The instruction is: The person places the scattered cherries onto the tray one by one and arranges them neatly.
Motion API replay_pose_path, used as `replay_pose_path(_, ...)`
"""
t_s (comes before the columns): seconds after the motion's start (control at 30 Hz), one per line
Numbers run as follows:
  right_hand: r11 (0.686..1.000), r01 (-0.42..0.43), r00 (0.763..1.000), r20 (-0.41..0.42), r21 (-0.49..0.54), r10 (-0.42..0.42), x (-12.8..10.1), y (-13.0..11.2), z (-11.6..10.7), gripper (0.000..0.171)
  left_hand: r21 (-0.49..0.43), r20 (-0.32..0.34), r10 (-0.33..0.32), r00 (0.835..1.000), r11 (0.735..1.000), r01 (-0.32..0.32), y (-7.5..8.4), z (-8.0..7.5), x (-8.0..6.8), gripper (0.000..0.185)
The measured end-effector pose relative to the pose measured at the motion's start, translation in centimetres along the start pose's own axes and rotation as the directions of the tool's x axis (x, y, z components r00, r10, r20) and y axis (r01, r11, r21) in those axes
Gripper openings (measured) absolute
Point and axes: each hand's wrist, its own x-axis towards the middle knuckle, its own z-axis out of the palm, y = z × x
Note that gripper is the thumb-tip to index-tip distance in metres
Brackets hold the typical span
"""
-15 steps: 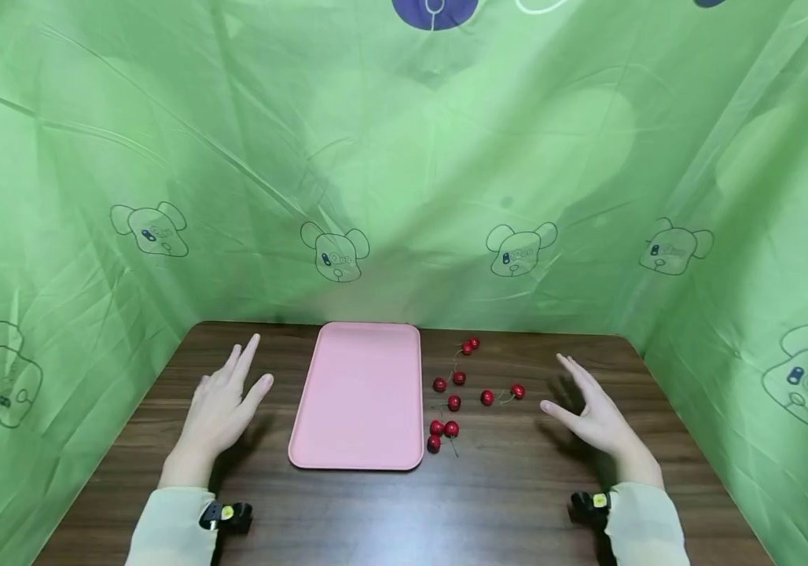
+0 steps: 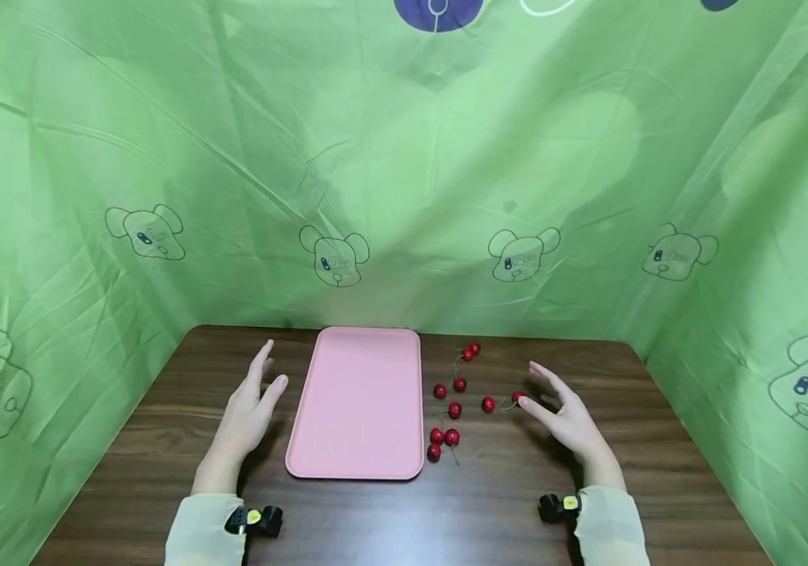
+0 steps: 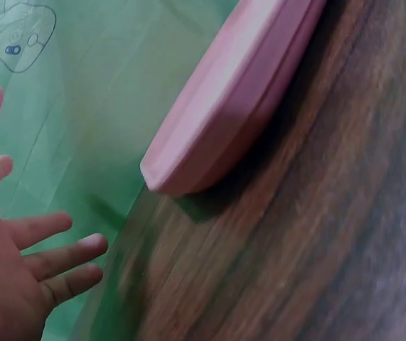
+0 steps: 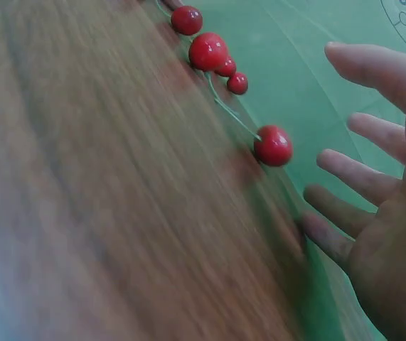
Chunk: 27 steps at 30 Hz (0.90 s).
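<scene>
A pink rectangular tray [image 2: 354, 402] lies flat on the wooden table, bare inside. Just off its right edge are several dark red cherries with thin green stems, among them one cherry [image 2: 454, 409] near the middle and one cherry [image 2: 488, 404] farther right. My left hand [image 2: 243, 417] hovers left of the tray, fingers extended and holding nothing. Over on the right, my right hand [image 2: 572, 424] is close beside the rightmost cherry [image 2: 518, 397], which the thumb partly covers in the head view. In the right wrist view that cherry [image 4: 273, 146] is apart from the spread fingers.
The brown wooden table [image 2: 475, 519] reaches to a green cloth [image 2: 404, 157] printed with bear heads, which hangs behind and along both sides. A small black camera [image 2: 255, 520] is strapped on the left wrist, another black camera [image 2: 558, 507] on the right wrist.
Both hands have moved inward: the left to the right, nearer the tray, and the right to the left, up to the rightmost cherry. Tray and cherries lie as before.
</scene>
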Motion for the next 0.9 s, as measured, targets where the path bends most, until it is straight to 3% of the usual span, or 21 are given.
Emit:
replay_pose_path(0.3,0.991,0.045,0.999,0.0,0.123,-0.045,0.1,0.9,0.9,0.06,-0.101,0.025,-0.03,0.999,0.994,0.032,0.2,1.6,0.2,0.052)
replay_pose_path(0.57,0.989,0.078,0.997,0.002,0.128,-0.079,0.2,1.1,1.5,0.05,-0.305,0.125,-0.068,0.99,0.947,0.103,-1.4,2.5,0.2,0.044)
replay_pose_path(0.7,0.991,0.083,0.996,-0.002,0.108,-0.084,0.3,1.0,1.6,0.051,-0.334,0.161,-0.076,0.984,0.934,0.127,-1.9,2.4,0.3,0.041)
replay_pose_path(0.9,0.997,0.053,0.999,-0.001,0.058,-0.053,0.8,1.1,1.5,0.049,-0.295,0.182,-0.088,0.979,0.945,0.14,-2.1,2.4,0.8,0.037)
